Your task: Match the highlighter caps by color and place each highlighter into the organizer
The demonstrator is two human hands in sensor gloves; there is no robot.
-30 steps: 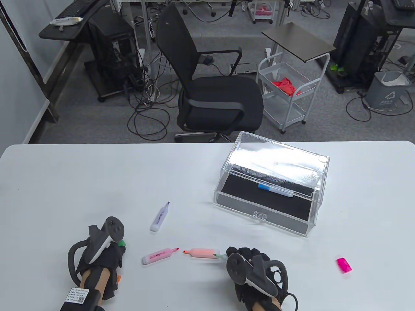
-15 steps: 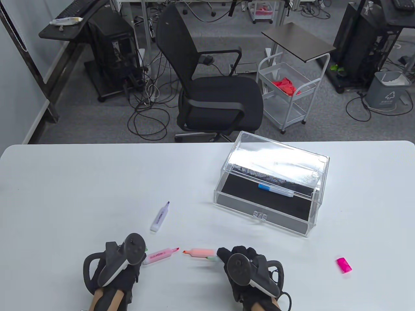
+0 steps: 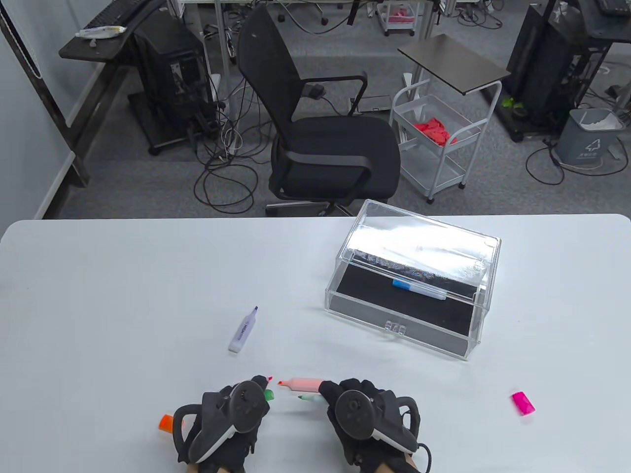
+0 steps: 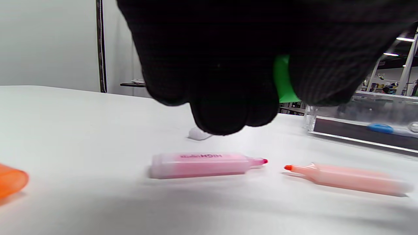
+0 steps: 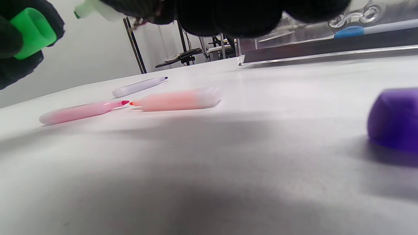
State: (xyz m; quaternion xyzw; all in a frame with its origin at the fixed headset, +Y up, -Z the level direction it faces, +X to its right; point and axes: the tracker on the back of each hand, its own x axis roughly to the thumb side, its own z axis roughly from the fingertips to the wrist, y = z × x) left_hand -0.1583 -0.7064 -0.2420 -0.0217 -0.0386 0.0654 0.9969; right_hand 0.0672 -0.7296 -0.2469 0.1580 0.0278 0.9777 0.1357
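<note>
Green cap: a small bright-green plastic highlighter cap (image 3: 268,394) sits pinched in the curled fingertips of the left hand (image 3: 231,423), its open end pointing toward the right hand (image 3: 362,419).
Left hand: fingers curled round the green cap, raised off the white table (image 3: 123,276); nothing else held.
Green highlighter: a pale mint-green uncapped highlighter (image 3: 311,397) pokes out from the right hand's fingers, its tip aimed at the green cap, close to it but apart.
Right hand: fingers folded round the rear of the mint-green highlighter; how the thumb lies cannot be told.
Pink highlighter: a pale pink uncapped highlighter with a red tip (image 4: 202,164) lies on the table under the left hand's fingers, not touched.
Peach highlighter: a peach-orange uncapped highlighter (image 3: 301,383) lies just beyond the gap between the two hands, its tip nearly meeting the pink one's tip.
Orange cap: a bright orange cap (image 3: 166,423) lies on the table just outside the left hand.
Lilac highlighter: a pale lilac uncapped highlighter (image 3: 243,331) lies farther out, beyond the left hand.
Purple cap: a deep purple cap (image 5: 393,119) lies on the table near the right wrist.
Magenta cap: a bright magenta cap (image 3: 523,403) lies well outside the right hand.
Organizer: a clear acrylic box with a black floor (image 3: 409,281) stands beyond the right hand, holding a blue-capped highlighter (image 3: 419,289).
</note>
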